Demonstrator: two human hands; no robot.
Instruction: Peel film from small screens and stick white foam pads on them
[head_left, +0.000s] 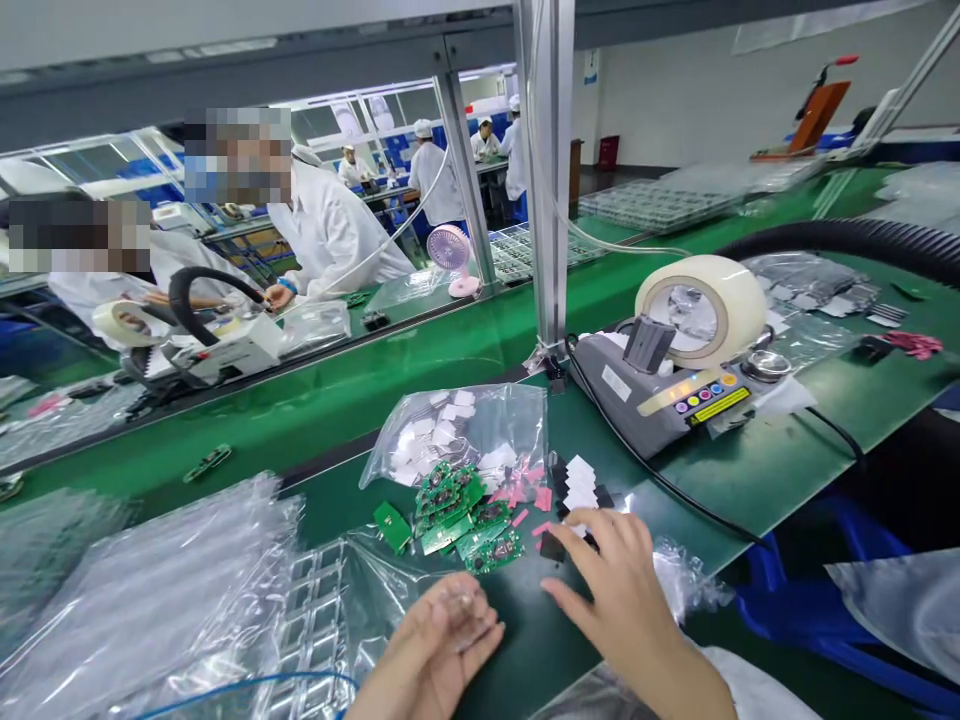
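Note:
Palm up at the lower middle, my left hand (427,650) has its fingers curled round a small clear plastic piece (463,612). My right hand (619,575) reaches over the table with thumb and forefinger apart and nothing seen between their tips. Its forefinger is nearest to a small black piece (553,546) and some pink strips (517,490). Several green circuit boards (450,505) lie in a pile just beyond my left hand. Behind them is a clear bag (517,410) with white pieces in it. A stack of white pieces (580,485) lies beyond my right hand.
A grey tape dispenser (637,400) with a large tape roll (750,310) stands at the right, its black cable crossing the table. Clear plastic trays (150,590) are stacked at the left. A metal post (551,180) rises behind the bag. Co-workers in white coats (330,220) are across the bench.

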